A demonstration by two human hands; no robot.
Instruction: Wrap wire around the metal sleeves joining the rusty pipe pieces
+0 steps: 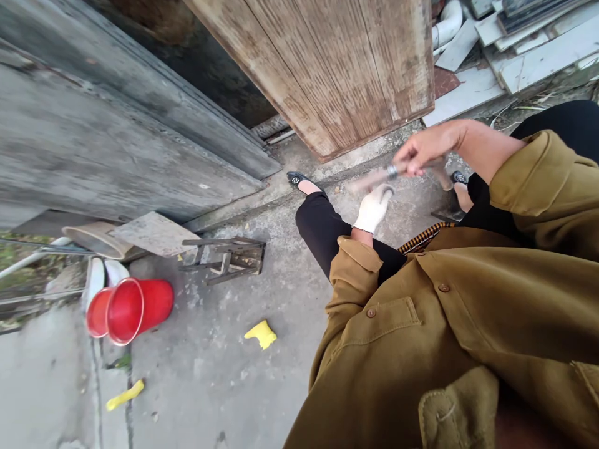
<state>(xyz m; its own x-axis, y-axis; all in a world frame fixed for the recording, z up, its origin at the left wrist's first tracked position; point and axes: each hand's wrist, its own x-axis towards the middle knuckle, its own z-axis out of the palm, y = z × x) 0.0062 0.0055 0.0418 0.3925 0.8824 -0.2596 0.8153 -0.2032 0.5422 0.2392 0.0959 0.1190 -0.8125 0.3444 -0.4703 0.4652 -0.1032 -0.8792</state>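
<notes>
Up front, the bare right hand (pixel 423 149) pinches a blurred stick-like tool (pixel 374 179) (too smeared to name), held just above the white-gloved left hand (pixel 373 209), which is loosely curled beneath it. Red buckets (pixel 128 308) lie on the concrete floor (pixel 219 368).

Soft, even daylight falls with no hard shadows or glare. The right hand (pixel 423 149) is smeared by motion blur, and straight lines bend toward the edges.

Two red buckets (pixel 128 310) lie beside a metal stand (pixel 228 257); yellow scraps (pixel 262 333), perhaps plastic, dot the concrete
</notes>
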